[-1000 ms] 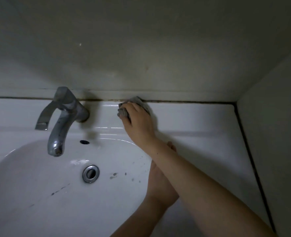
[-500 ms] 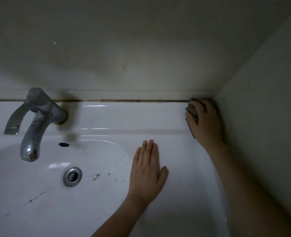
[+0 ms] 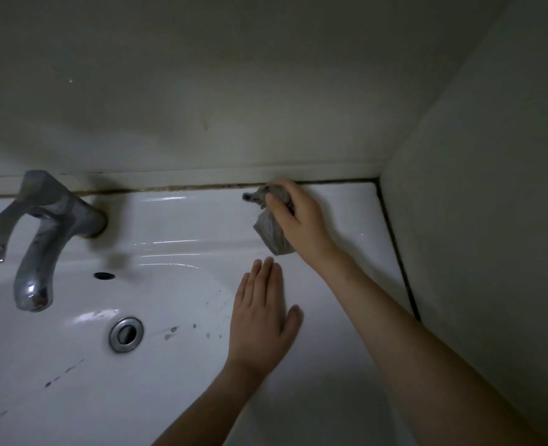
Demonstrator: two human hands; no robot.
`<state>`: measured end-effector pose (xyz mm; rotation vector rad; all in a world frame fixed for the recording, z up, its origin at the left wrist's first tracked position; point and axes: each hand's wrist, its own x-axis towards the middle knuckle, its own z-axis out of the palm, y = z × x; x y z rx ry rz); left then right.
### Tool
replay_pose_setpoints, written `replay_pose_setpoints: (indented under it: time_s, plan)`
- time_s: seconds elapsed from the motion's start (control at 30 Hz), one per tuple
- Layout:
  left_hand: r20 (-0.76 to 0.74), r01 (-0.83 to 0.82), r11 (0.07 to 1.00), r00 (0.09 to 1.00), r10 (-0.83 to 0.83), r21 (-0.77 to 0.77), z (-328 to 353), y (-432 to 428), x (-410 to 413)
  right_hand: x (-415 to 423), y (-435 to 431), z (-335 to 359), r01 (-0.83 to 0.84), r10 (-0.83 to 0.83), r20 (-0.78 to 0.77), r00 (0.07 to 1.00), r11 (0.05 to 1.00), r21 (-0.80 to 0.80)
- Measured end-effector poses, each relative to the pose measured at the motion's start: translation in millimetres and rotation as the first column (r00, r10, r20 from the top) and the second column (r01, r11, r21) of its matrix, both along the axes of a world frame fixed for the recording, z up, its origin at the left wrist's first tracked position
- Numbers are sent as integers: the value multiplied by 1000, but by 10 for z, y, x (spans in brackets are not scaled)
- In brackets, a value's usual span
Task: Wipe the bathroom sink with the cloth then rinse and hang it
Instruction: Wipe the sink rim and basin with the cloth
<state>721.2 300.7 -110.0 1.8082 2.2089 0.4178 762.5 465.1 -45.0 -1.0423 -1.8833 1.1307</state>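
Observation:
The white bathroom sink [image 3: 182, 226] fills the lower half of the view, with dark specks in its bowl. My right hand [image 3: 298, 220] grips a crumpled grey cloth [image 3: 271, 233] on the sink's back ledge, close to the wall seam; a corner of the cloth hangs out below my fingers. My left hand [image 3: 261, 317] lies flat, fingers straight and together, on the sink's rim at the right of the bowl, just below the cloth.
A chrome faucet [image 3: 44, 239] with a lever handle stands at the back left. The drain [image 3: 126, 334] and overflow hole [image 3: 104, 275] sit in the bowl. A dirty seam [image 3: 169, 189] runs along the back wall; a side wall [image 3: 491, 220] closes the right.
My right hand swept the cloth along the back ledge to the right corner, then came back left to mid-ledge. My left hand stays flat on the rim.

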Motion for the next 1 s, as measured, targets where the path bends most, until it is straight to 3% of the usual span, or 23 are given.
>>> replay_pose_setpoints:
  time_s: [0.07,0.17,0.2,0.27,0.33,0.43,0.53,0.67,1.0]
  plan:
    - [-4,-2,1000,1000,2,-12,16,7,2,208,23,147,152,-155,-60,986,987,-55]
    - [10,7,1000,1000,-7,-5,18,10,-1,656,109,151,247,-271,93,958,945,212]
    - [16,7,1000,1000,-7,-8,14,7,-6,789,127,93,182,-252,236,938,942,281]
    - [27,0,1000,1000,1,-4,8,1,-16,996,128,-53,-40,-136,569,811,957,286]
    - [34,2,1000,999,-2,5,2,0,-21,1151,168,-85,-157,32,669,743,979,127]
    - [45,14,1000,999,-15,19,-15,-11,-22,1269,250,-38,-205,166,622,765,979,-10]
    - [51,12,999,999,-14,29,-34,-10,-28,1218,193,-145,-149,61,561,826,983,112]
    - [44,19,999,999,-21,46,-51,2,-2,1122,156,-201,-176,-8,591,807,951,255]
    - [45,1,999,999,-3,41,-47,5,0,201,-65,-235,-413,226,563,795,881,230]
